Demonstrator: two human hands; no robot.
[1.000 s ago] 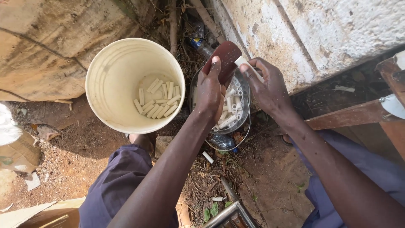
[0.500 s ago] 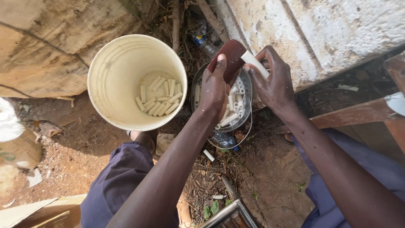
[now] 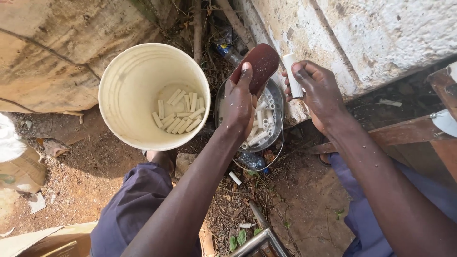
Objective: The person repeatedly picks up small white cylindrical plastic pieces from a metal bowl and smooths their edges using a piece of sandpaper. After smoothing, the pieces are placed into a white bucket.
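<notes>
Right hand [image 3: 320, 93] pinches a short white tube [image 3: 292, 75] between thumb and fingertips, held upright just above the metal bowl [image 3: 277, 102]. Left hand [image 3: 239, 102] is closed around a reddish-brown pad [image 3: 259, 64], thumb on its face. The tube looks light and rigid, probably plastic; hands look wet, so likely slick. Best grip: across the middle, ends free. More tubes lie in the bowl and in the cream bucket [image 3: 124, 76] beside it.
</notes>
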